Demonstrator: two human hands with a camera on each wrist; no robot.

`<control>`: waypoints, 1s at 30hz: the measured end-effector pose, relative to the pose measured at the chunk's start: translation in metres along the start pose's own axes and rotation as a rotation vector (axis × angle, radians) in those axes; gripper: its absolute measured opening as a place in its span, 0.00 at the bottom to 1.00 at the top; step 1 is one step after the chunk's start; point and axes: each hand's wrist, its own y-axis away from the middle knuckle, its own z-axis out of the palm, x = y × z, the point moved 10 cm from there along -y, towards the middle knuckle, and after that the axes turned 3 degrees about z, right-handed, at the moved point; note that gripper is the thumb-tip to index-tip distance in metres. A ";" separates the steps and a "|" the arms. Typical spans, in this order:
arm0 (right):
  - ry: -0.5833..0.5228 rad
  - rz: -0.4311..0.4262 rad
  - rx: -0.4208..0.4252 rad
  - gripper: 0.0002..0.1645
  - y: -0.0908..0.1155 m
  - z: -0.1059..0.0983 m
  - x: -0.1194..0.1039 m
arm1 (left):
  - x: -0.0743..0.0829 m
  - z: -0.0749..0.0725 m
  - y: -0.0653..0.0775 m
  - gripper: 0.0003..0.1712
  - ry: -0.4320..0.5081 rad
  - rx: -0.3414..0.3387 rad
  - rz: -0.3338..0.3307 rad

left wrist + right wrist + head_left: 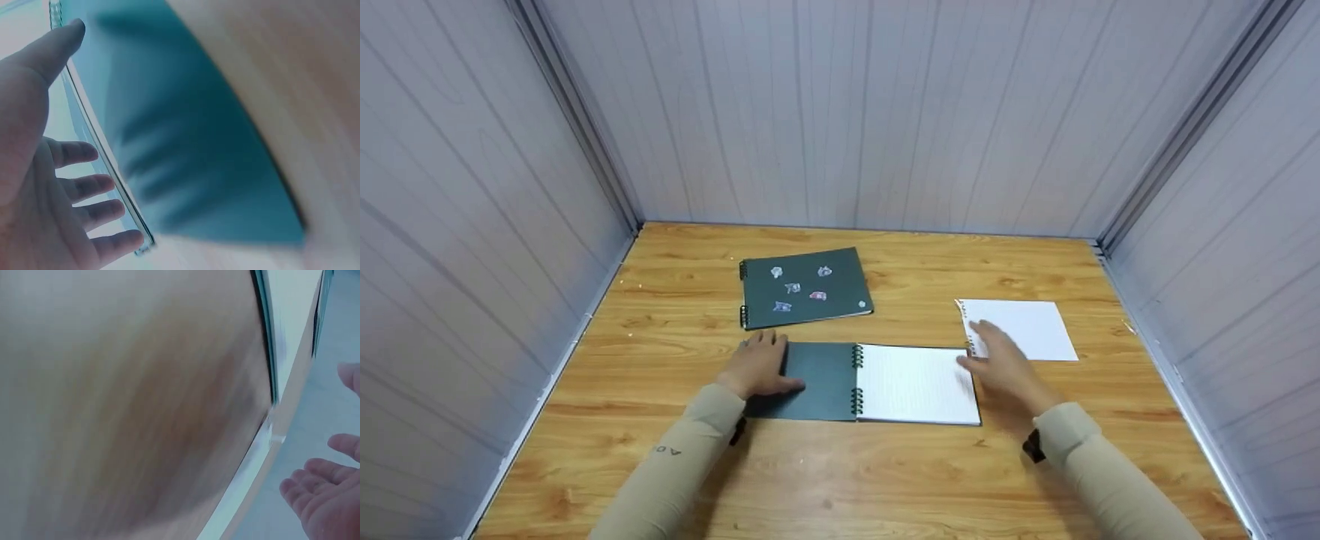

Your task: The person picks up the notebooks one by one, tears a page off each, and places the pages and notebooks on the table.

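An open spiral notebook [915, 384] lies on the wooden table, its dark green cover folded out to the left and a white lined page on the right. My left hand [761, 367] is over the outer part of that cover [208, 146], fingers spread and casting shadows on it in the left wrist view. At the page's right edge is my right hand [1001, 364], fingers extended, overlapping a loose white sheet [1024, 330] with a torn, punched left edge. Nothing shows within the right hand's fingers [320, 481] in the right wrist view.
Behind the open notebook lies a closed dark green spiral notebook [840, 289] with several small stickers on its cover. Pale panel walls [855, 112] enclose the table [825, 480] at the back and both sides. Small white scraps dot the table's left part.
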 end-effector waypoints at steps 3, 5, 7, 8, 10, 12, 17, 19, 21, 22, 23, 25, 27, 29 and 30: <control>0.044 -0.069 -0.051 0.47 0.009 0.015 -0.018 | -0.013 -0.003 0.002 0.61 0.003 -0.007 -0.016; 0.071 -0.105 -0.089 0.48 0.015 0.025 -0.027 | -0.019 -0.004 0.003 0.61 0.003 -0.016 -0.019; 0.097 -0.129 -0.126 0.48 0.020 0.033 -0.032 | -0.023 -0.005 0.004 0.61 0.006 -0.026 -0.026; 0.110 -0.137 -0.144 0.48 0.023 0.038 -0.033 | -0.025 -0.005 0.004 0.61 0.008 -0.029 -0.030; 0.122 -0.144 -0.181 0.48 0.028 0.046 -0.034 | -0.027 -0.006 0.005 0.60 0.016 -0.034 -0.039; 0.124 -0.142 -0.216 0.49 0.032 0.052 -0.034 | -0.029 -0.006 0.005 0.59 0.019 -0.040 -0.049; 0.136 -0.138 -0.263 0.50 0.039 0.063 -0.034 | -0.030 -0.008 0.004 0.55 -0.011 -0.047 -0.058; 0.140 -0.123 -0.269 0.50 0.040 0.065 -0.034 | -0.029 -0.009 0.004 0.53 -0.022 -0.045 -0.059; 0.133 -0.105 -0.273 0.50 0.041 0.065 -0.033 | -0.029 -0.010 0.004 0.52 -0.026 -0.042 -0.059; 0.129 -0.098 -0.275 0.50 0.042 0.066 -0.033 | -0.029 -0.010 0.004 0.51 -0.027 -0.042 -0.058; 0.125 -0.094 -0.276 0.51 0.042 0.066 -0.032 | -0.029 -0.011 0.003 0.51 -0.026 -0.042 -0.057; 0.116 -0.090 -0.277 0.51 0.042 0.066 -0.032 | -0.029 -0.013 0.003 0.50 -0.022 -0.041 -0.056; 0.111 -0.088 -0.275 0.51 0.041 0.066 -0.032 | -0.029 -0.016 0.002 0.49 -0.017 -0.040 -0.052; 0.111 -0.096 -0.268 0.51 0.040 0.064 -0.033 | -0.030 -0.020 0.002 0.49 -0.003 -0.030 -0.049; 0.112 -0.096 -0.266 0.51 0.040 0.064 -0.033 | -0.031 -0.022 0.001 0.49 0.011 -0.022 -0.051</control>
